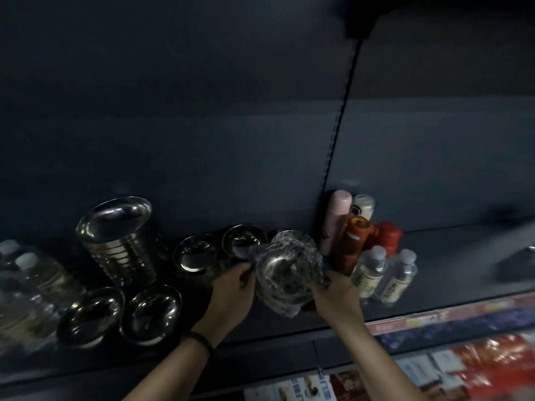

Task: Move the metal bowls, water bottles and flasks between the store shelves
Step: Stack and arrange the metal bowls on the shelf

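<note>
Gripping a tilted stack of plastic-wrapped metal bowls (289,277), left hand (231,293) and right hand (335,296) curl fingers round it

Four flasks (335,221), four loose bowls (197,253)

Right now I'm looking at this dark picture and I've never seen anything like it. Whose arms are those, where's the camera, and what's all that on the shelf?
There is no machine here. A person wears one camera on the head, looking down at their own arms, so this is the only view. The left hand and right hand grip a wrapped bowl stack from either side; it seems covered in crinkly clear film. On the dark store shelf stand a tall stack of metal bowls, four single bowls, large water bottles at far left, and to the right four flasks (pink, white, orange, red) with two small water bottles in front. Colourful packets lie on the level below.
</note>
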{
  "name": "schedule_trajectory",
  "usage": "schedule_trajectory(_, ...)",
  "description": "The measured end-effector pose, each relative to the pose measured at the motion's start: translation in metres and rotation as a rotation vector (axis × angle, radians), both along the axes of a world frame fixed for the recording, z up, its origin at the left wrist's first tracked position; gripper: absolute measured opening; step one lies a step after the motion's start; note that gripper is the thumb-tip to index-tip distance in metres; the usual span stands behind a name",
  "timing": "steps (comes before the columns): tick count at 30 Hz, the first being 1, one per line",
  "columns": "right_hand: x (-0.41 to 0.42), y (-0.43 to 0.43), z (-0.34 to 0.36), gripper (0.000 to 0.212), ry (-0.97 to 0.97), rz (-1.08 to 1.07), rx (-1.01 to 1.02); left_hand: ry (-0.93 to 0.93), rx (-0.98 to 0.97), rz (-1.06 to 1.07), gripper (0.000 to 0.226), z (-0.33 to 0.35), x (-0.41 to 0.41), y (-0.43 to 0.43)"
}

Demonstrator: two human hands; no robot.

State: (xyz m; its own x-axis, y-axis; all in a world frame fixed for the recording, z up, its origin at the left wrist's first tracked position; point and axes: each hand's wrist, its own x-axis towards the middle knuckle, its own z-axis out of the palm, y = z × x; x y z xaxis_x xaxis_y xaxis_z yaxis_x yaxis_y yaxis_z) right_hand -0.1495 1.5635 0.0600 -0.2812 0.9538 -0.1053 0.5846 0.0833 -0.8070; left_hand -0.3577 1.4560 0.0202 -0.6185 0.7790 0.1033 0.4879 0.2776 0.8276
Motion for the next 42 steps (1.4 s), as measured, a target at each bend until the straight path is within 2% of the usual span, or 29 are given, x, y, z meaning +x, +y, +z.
schedule_trajectory(4, 0.008, 0.021, 0.008, 0.019, 0.057, 0.009, 0.028, -0.074, -0.001, -0.046, 0.020, 0.020, 0.009, 0.028)
schedule_trajectory(7, 0.006, 0.043, 0.014, 0.025, 0.062, -0.009, 0.076, -0.074, 0.049, 0.011, 0.007, 0.031, 0.019, 0.051)
schedule_trajectory(9, 0.002, 0.060, 0.013, 0.020, 0.086, -0.026, 0.085, -0.099, 0.065, 0.068, 0.017, 0.032, 0.024, 0.067)
schedule_trajectory(12, -0.007, 0.083, 0.009, 0.012, 0.090, -0.044, 0.109, -0.148, 0.055, 0.081, 0.019, 0.028, 0.023, 0.089)
schedule_trajectory(14, -0.014, 0.098, 0.001, 0.015, 0.096, -0.055, 0.091, -0.247, 0.043, 0.058, 0.025, 0.024, 0.019, 0.102)
schedule_trajectory(16, -0.018, 0.115, -0.013, 0.018, 0.019, -0.037, 0.037, -0.305, 0.007, 0.039, 0.027, 0.016, 0.013, 0.113)
schedule_trajectory(19, -0.024, 0.130, -0.029, 0.016, -0.053, 0.083, 0.043, -0.273, -0.051, 0.022, 0.019, 0.004, 0.012, 0.123)
schedule_trajectory(21, -0.028, 0.132, -0.038, 0.023, -0.139, 0.181, 0.019, -0.240, -0.091, 0.022, 0.019, 0.003, 0.016, 0.125)
schedule_trajectory(25, -0.030, 0.143, -0.054, 0.022, -0.232, 0.170, -0.021, -0.278, -0.171, 0.032, 0.017, -0.004, 0.019, 0.128)
schedule_trajectory(28, -0.032, 0.149, -0.065, 0.024, -0.320, 0.227, 0.026, -0.266, -0.219, 0.000, 0.016, -0.013, 0.016, 0.130)
schedule_trajectory(30, -0.031, 0.147, -0.065, 0.031, -0.422, 0.285, 0.038, -0.259, -0.217, -0.030, 0.022, -0.013, 0.016, 0.131)
schedule_trajectory(34, -0.034, 0.146, -0.066, 0.038, -0.462, 0.316, 0.011, -0.265, -0.252, -0.061, 0.036, -0.003, 0.021, 0.130)
schedule_trajectory(38, -0.036, 0.143, -0.075, 0.026, -0.307, 0.219, -0.078, -0.267, -0.246, -0.083, 0.033, -0.002, 0.019, 0.120)
schedule_trajectory(42, -0.033, 0.107, -0.065, 0.042, -0.003, -0.036, -0.055, -0.266, -0.233, -0.145, 0.032, -0.004, 0.016, 0.097)
